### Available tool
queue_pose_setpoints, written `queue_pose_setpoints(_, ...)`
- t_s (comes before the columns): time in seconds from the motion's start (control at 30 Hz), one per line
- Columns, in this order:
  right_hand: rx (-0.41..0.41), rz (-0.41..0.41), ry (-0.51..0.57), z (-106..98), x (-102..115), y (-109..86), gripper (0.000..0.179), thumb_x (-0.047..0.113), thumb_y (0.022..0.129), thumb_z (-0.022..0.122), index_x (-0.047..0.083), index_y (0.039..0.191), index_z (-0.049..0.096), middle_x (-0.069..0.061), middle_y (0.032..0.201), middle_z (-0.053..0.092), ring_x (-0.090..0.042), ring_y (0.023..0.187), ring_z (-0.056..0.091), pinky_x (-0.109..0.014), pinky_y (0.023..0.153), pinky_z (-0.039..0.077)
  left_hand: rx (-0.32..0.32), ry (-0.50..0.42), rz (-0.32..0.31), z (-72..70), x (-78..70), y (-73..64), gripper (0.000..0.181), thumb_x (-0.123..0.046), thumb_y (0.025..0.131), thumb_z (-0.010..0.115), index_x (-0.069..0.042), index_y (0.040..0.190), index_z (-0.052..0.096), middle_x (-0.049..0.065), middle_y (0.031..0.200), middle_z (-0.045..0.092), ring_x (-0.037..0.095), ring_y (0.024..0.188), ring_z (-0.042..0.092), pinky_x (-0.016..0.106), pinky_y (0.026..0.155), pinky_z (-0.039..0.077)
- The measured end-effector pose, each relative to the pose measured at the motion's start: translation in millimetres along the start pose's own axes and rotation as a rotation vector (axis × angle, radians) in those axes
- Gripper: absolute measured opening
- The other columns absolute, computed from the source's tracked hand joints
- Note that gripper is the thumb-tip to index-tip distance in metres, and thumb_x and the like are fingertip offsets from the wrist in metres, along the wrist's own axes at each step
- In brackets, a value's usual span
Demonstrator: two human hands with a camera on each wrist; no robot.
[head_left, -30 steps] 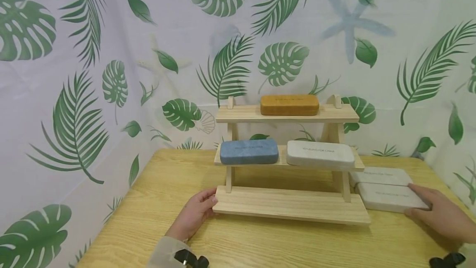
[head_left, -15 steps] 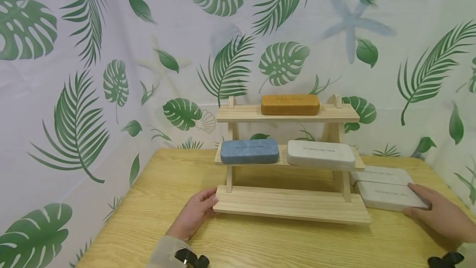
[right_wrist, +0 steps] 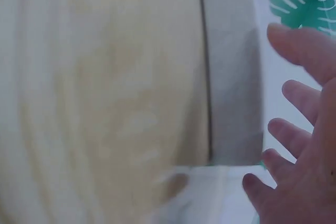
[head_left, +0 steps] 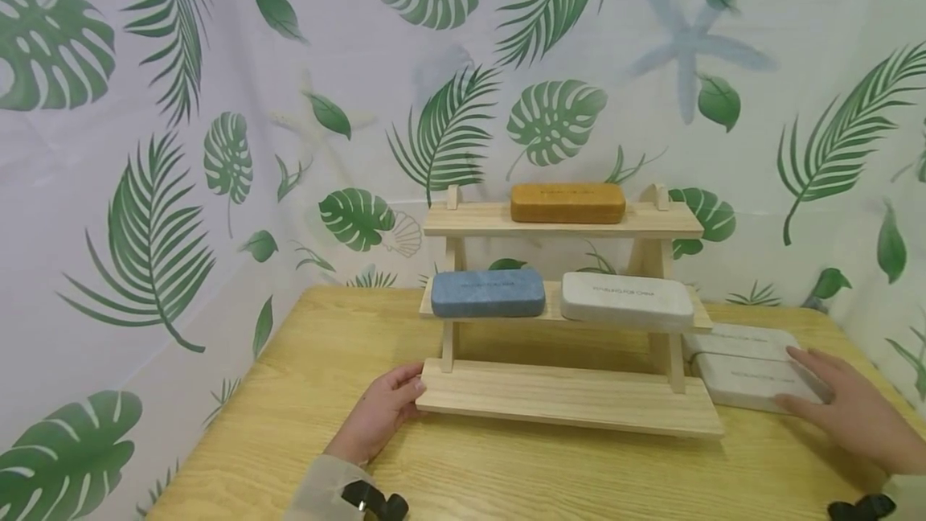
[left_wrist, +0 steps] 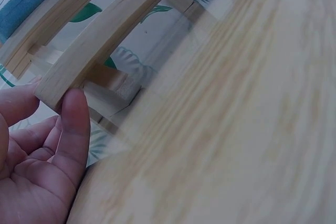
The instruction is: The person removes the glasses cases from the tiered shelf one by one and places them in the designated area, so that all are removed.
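Note:
My left hand (head_left: 379,416) pinches the left end of the bottom board of a three-tier wooden display shelf (head_left: 564,396). In the left wrist view the thumb and a finger of this hand (left_wrist: 50,166) press the board's corner. To the shelf's right, two pale grey glasses cases (head_left: 755,380) lie side by side on the table. My right hand (head_left: 850,408) hovers at their right end with its fingers spread. The right wrist view shows those fingers (right_wrist: 294,140) close beside a case (right_wrist: 233,77); whether any fingertip touches it, I cannot tell.
An orange case (head_left: 567,203) stands on the top tier. On the middle tier sit a blue case (head_left: 488,293) and a white case (head_left: 626,300). A leaf-patterned cloth (head_left: 304,47) hangs behind the wood-grain table (head_left: 304,344).
My right hand has shifted slightly left, its fingers now over the right end of the grey cases. The left hand stays at the bottom board; the view has drifted a little.

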State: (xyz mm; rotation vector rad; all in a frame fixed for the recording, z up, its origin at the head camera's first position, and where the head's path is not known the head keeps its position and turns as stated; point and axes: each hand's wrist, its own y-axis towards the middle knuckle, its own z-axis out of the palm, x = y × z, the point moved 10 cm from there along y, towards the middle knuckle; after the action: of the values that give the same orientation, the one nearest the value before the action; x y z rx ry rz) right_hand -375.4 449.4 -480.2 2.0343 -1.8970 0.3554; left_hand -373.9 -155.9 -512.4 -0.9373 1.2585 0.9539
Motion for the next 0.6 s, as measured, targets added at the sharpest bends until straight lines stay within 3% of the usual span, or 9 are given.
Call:
queue_pose_setpoints(0.37, 0.019, -0.044, 0.074, -13.4, 35.3, -0.7, 0.099, 0.053, 0.099, 0.06, -0.004, 0.16, 0.007, -0.047, 0.152, 0.008, -0.069, 0.134, 0.007, -0.084, 0.091, 0.021, -0.002, -0.006, -0.009, 0.5, -0.8, 1.6, 0.055, -0.018, 0.108, 0.052, 0.008, 0.153, 0.033, 0.021, 0.138, 0.053, 0.025, 0.115, 0.06, 0.035, 0.089, 0.054)
queue_pose_setpoints(0.6, -0.009, -0.069, 0.094, -26.2, 65.1, 0.7, 0.098, 0.051, 0.099, 0.062, -0.001, 0.161, 0.007, -0.042, 0.156, 0.008, -0.066, 0.138, 0.004, -0.083, 0.091, 0.021, -0.001, -0.005, 0.003, 0.1, 0.7, 1.2, 0.056, -0.02, 0.108, 0.052, 0.008, 0.154, 0.033, 0.025, 0.146, 0.047, 0.028, 0.12, 0.058, 0.037, 0.091, 0.054)
